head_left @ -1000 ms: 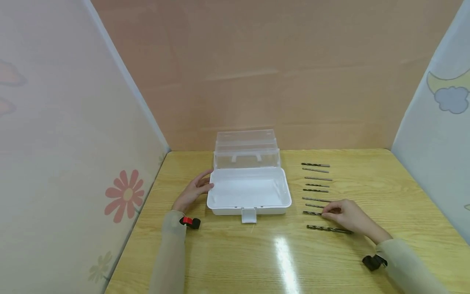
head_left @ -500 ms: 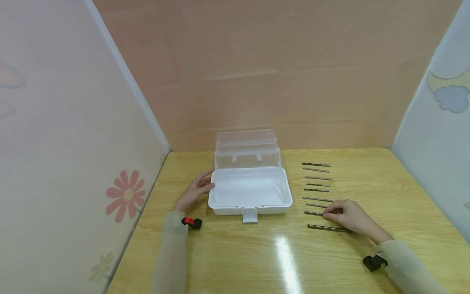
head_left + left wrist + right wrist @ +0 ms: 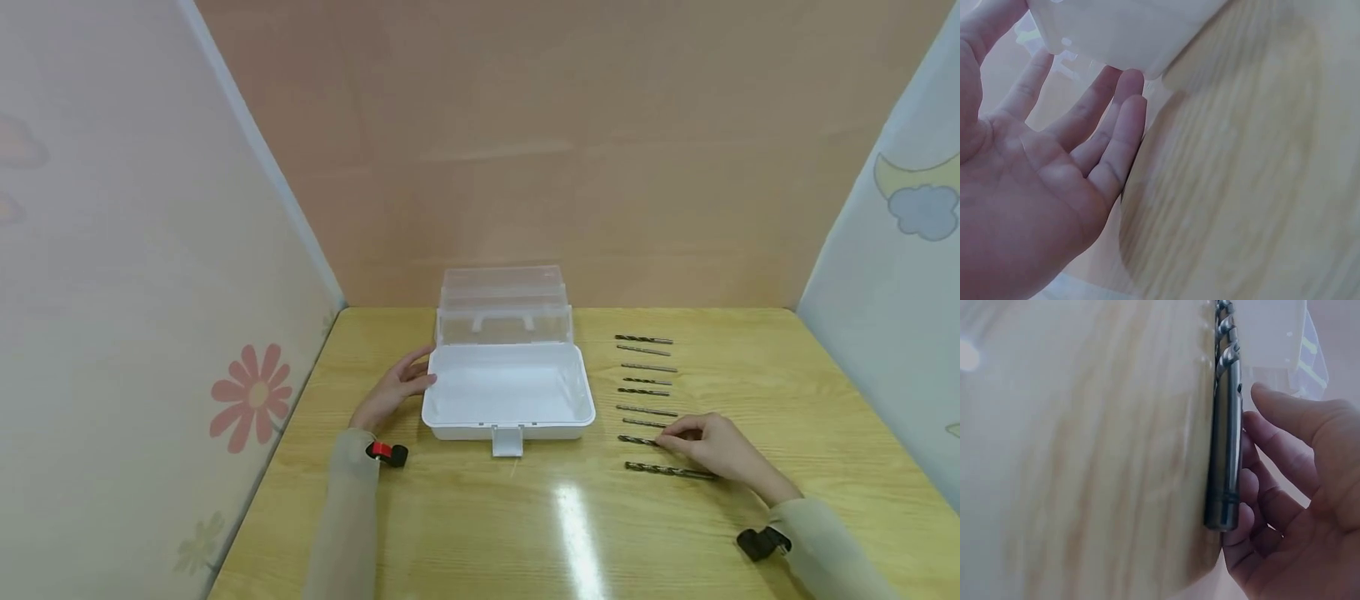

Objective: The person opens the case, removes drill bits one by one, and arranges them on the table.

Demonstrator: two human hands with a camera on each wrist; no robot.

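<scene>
While a white plastic toolbox [image 3: 507,392] stands with its clear lid [image 3: 504,305] raised at the middle of a wooden table [image 3: 525,533], a person's left hand [image 3: 395,390] rests beside the box's left wall, fingers straight and relaxed, the fingertips touching the corner and gripping nothing. To the right of the box, a column of drill bits [image 3: 647,367] lies in parallel rows on the tabletop, well apart from the box. At the near end of that column the right hand [image 3: 716,451] lies low over the table, its fingertips set on the second-nearest drill bit [image 3: 637,440], while the thickest drill bit [image 3: 663,471] lies just in front of the palm; the right wrist view shows that thick bit [image 3: 1225,425] flat on the wood beside loosely curled fingers that have not closed round it. By the look of things, the step in hand is picking up a bit from the near end. The next move would call for a firm pinch on the thin shank and a lift clear of its neighbours, toward the open box.
</scene>
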